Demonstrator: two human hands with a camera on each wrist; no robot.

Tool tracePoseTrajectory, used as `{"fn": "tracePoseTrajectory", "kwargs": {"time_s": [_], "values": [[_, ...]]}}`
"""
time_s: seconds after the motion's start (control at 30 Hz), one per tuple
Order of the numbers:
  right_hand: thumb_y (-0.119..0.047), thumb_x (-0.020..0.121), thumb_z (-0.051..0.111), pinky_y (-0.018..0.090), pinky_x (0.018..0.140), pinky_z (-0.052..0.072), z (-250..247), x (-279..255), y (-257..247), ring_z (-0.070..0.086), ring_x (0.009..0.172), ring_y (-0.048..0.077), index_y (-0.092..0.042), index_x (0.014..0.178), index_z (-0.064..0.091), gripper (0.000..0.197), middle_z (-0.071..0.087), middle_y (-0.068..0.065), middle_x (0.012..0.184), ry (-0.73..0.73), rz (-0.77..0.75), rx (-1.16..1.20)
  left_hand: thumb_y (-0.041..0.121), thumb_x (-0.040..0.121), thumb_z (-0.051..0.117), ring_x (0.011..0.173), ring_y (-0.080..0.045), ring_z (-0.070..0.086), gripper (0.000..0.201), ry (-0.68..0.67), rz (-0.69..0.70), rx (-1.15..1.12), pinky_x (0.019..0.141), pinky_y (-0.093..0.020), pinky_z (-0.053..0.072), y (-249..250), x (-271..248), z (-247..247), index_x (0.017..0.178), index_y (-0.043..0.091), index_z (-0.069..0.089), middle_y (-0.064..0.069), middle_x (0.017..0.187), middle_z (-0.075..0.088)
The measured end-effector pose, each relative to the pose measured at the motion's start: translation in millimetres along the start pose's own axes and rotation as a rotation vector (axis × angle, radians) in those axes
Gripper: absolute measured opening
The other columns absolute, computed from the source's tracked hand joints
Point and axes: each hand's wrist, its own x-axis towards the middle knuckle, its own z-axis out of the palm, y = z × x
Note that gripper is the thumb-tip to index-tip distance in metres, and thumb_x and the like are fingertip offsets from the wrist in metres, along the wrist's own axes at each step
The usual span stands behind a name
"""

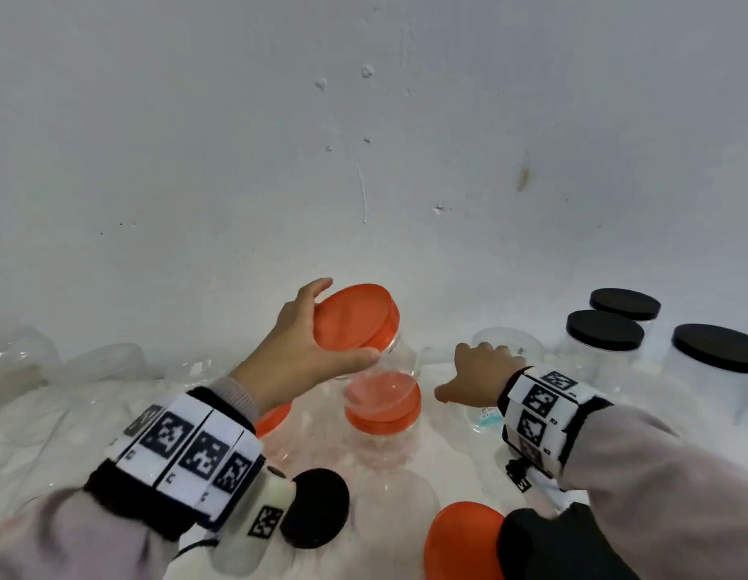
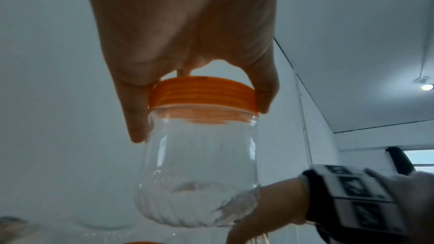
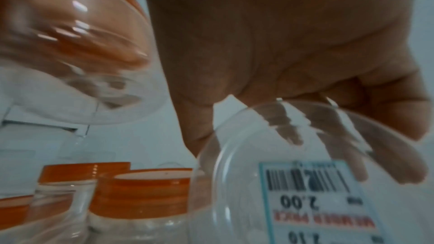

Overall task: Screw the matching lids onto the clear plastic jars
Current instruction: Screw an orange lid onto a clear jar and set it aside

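Note:
My left hand [image 1: 307, 343] grips the orange lid [image 1: 355, 320] of a clear jar [image 2: 199, 173] and holds it tilted above the table. The lid [image 2: 204, 96] sits on that jar's mouth, with my thumb and fingers round its rim. Under it stands another orange-lidded jar [image 1: 382, 416]. To the right, my right hand [image 1: 481, 372] lies over a lidless clear jar [image 1: 508, 343] that rests on its side. Its fingers [image 3: 352, 155] curl round the jar [image 3: 281, 201], whose base bears a barcode sticker [image 3: 312, 188].
Three black-lidded jars [image 1: 604, 330] stand at the back right by the white wall. Loose lids lie near me: an orange one [image 1: 464, 537], a black one [image 1: 315, 508] and another orange one [image 1: 273, 418]. Lidless clear jars [image 1: 104, 362] crowd the back left.

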Motion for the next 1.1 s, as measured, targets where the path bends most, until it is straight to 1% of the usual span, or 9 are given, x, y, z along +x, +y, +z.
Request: {"fn": "tracePoseTrajectory", "kwargs": {"time_s": [0.1, 0.2, 0.27, 0.37, 0.43, 0.6, 0.77, 0.93, 1.1], "values": [[-0.058, 0.081, 0.053, 0.044, 0.095, 0.041, -7.6, -25.4, 17.7, 0.037, 0.122, 0.034, -0.013, 0.124, 0.045, 0.062, 0.043, 0.009, 0.127, 0.016, 0.007, 0.037, 0.054, 0.059, 0.082, 0.115, -0.014, 0.039, 0.11, 0.011, 0.009, 0.001, 0.095, -0.03, 0.034, 12.7, 33.3, 23.0, 0.144, 0.038, 0.015, -0.003, 0.14, 0.028], [-0.058, 0.083, 0.051, 0.039, 0.089, 0.042, -13.7, -51.2, 41.9, 0.035, 0.117, 0.031, -0.015, 0.107, 0.043, 0.049, 0.037, 0.004, 0.111, -0.002, -0.012, 0.097, 0.046, 0.065, 0.081, 0.114, -0.014, 0.035, 0.108, -0.006, 0.007, 0.001, 0.094, -0.031, 0.032, 23.2, 60.0, 53.1, 0.146, 0.033, 0.011, -0.006, 0.143, 0.022], [-0.059, 0.082, 0.051, 0.036, 0.085, 0.04, -14.8, -66.0, 57.7, 0.038, 0.113, 0.03, -0.017, 0.104, 0.042, 0.048, 0.035, 0.0, 0.105, -0.009, -0.023, 0.121, 0.045, 0.065, 0.082, 0.124, -0.019, 0.035, 0.109, -0.002, -0.005, 0.014, 0.099, -0.034, 0.032, 26.3, 72.4, 71.1, 0.147, 0.03, 0.011, -0.007, 0.145, 0.02], [-0.059, 0.08, 0.052, 0.032, 0.086, 0.042, -12.8, -84.7, 85.3, 0.046, 0.108, 0.022, -0.017, 0.113, 0.047, 0.053, 0.041, -0.005, 0.104, -0.003, -0.025, 0.213, 0.047, 0.065, 0.081, 0.134, -0.03, 0.029, 0.111, -0.016, -0.056, 0.093, 0.109, -0.044, 0.031, 30.2, 84.3, 96.2, 0.148, 0.027, 0.01, -0.007, 0.149, 0.018], [-0.057, 0.079, 0.055, 0.027, 0.081, 0.041, -11.6, -94.8, 101.5, 0.049, 0.099, 0.014, -0.018, 0.12, 0.051, 0.056, 0.043, -0.008, 0.104, 0.009, -0.015, 0.29, 0.049, 0.067, 0.079, 0.135, -0.033, 0.027, 0.111, -0.029, -0.088, 0.178, 0.108, -0.043, 0.028, 29.9, 88.2, 109.3, 0.148, 0.026, 0.008, -0.006, 0.15, 0.017], [-0.051, 0.08, 0.061, 0.024, 0.074, 0.046, -9.9, -113.0, 133.0, 0.056, 0.09, 0.011, -0.015, 0.116, 0.058, 0.051, 0.056, -0.004, 0.103, -0.009, 0.059, 0.481, 0.049, 0.072, 0.076, 0.133, -0.037, 0.032, 0.108, -0.111, -0.159, 0.343, 0.105, -0.041, 0.032, 28.7, 92.5, 137.4, 0.149, 0.022, 0.006, -0.012, 0.149, 0.016], [-0.048, 0.083, 0.063, 0.027, 0.061, 0.051, -8.5, -117.4, 154.2, 0.06, 0.072, 0.016, -0.013, 0.102, 0.061, 0.04, 0.06, 0.003, 0.087, -0.127, 0.13, 0.736, 0.051, 0.074, 0.073, 0.129, -0.038, 0.037, 0.101, -0.159, -0.258, 0.478, 0.102, -0.041, 0.037, 28.9, 92.7, 159.2, 0.146, 0.019, 0.01, -0.014, 0.143, 0.021], [-0.043, 0.085, 0.065, 0.029, 0.066, 0.049, -3.2, -117.9, 168.7, 0.056, 0.07, 0.02, -0.01, 0.105, 0.062, 0.039, 0.052, 0.007, 0.091, -0.215, 0.159, 0.947, 0.053, 0.075, 0.07, 0.127, -0.036, 0.04, 0.097, -0.181, -0.296, 0.588, 0.098, -0.04, 0.038, 27.2, 90.1, 173.2, 0.145, 0.018, 0.014, -0.014, 0.142, 0.022], [-0.036, 0.086, 0.065, 0.037, 0.076, 0.051, 2.3, -119.2, 176.4, 0.059, 0.082, 0.029, -0.008, 0.109, 0.062, 0.037, 0.053, 0.013, 0.096, -0.283, 0.209, 1.118, 0.054, 0.079, 0.065, 0.13, -0.035, 0.037, 0.094, -0.211, -0.321, 0.659, 0.1, -0.041, 0.037, 27.9, 86.1, 176.4, 0.147, 0.016, 0.012, -0.013, 0.146, 0.02]]}}
